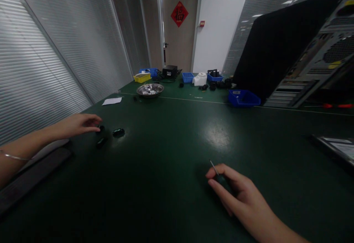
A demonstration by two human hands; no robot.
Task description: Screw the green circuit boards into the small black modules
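My right hand (238, 195) holds a small screwdriver, its dark handle (221, 179) wrapped in the fingers and its thin metal shaft (214, 167) pointing up and away. At the left, my left hand (85, 123) reaches over the table with thumb and fingertips curved around a small black part (100, 129), which they partly hide. Just right of that hand lies a small black oval piece (118, 132) with a greenish top. Another small dark piece (101, 142) rests nearer to me. Their exact kind is too small to tell.
On the dark green table stand a metal bowl (150, 90) with small parts, a blue bin (243, 98) and a white paper (112, 101). Several trays and black devices line the far end. A computer case (309, 55) rises at right; a dark flat object (35, 176) lies at left.
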